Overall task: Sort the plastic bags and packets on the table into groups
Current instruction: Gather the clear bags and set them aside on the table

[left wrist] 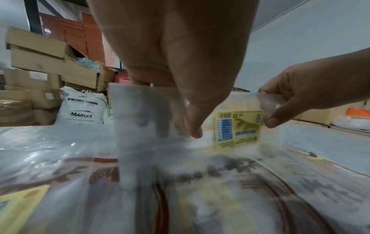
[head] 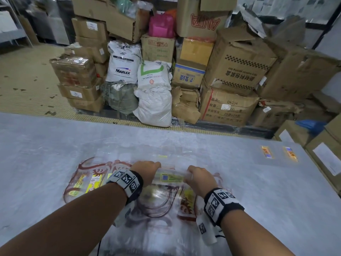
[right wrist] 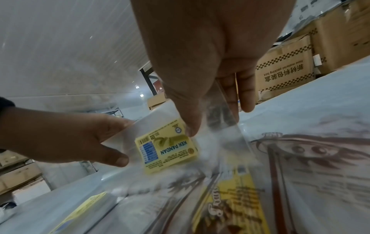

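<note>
Stacked cardboard boxes (head: pixel 238 58) and white sacks (head: pixel 153 93) crowd the far floor beyond a grey table (head: pixel 46 145) strewn with large clear plastic bags printed in brown and yellow (head: pixel 162 198). Above these, left hand (head: pixel 145 169) and right hand (head: pixel 200 177) each pinch one end of a small clear packet with a yellow "KEK PANDAN" label (head: pixel 170 177). Judging by this, one packet is being singled out; next it needs carrying to matching small packets, perhaps the two at the far right (head: pixel 278 153).

My head camera looks forward and down over the pale grey tabletop (head: pixel 55 145) toward stacked brown cardboard boxes (head: pixel 238 61). Both wrist cameras sit close behind the hands, low, sharing the clear plastic packet with a yellow label (left wrist: pixel 238 128) (right wrist: pixel 166 148).
</note>
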`<state>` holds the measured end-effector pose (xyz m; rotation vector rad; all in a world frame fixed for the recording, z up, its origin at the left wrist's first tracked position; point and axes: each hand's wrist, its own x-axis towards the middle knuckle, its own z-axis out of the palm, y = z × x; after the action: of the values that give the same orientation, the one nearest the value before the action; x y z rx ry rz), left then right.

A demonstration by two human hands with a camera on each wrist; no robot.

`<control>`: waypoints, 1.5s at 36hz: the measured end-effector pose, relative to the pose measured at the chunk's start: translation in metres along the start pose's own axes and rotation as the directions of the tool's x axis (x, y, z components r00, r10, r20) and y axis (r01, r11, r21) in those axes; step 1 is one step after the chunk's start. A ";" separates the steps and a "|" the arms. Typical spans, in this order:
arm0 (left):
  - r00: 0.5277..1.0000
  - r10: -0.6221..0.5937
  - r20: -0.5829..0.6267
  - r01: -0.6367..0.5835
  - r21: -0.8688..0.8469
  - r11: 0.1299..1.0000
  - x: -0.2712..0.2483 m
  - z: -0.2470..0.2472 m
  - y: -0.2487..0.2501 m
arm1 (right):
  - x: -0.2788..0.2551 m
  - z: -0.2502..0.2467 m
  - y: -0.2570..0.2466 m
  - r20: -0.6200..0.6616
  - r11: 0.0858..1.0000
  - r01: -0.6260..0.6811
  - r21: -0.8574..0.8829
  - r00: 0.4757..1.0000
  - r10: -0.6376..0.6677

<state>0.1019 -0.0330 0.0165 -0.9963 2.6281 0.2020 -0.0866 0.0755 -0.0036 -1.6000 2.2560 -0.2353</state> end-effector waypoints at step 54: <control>0.950 -0.308 0.060 0.202 -0.867 0.455 0.154 -0.051 0.042 | 0.065 -0.072 0.132 -0.055 0.647 -0.367 0.668 0.843 0.535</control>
<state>-0.0472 -0.1091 0.0116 -1.7146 2.3260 1.5771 -0.2486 0.0547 0.0050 -0.6372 2.2982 -0.9921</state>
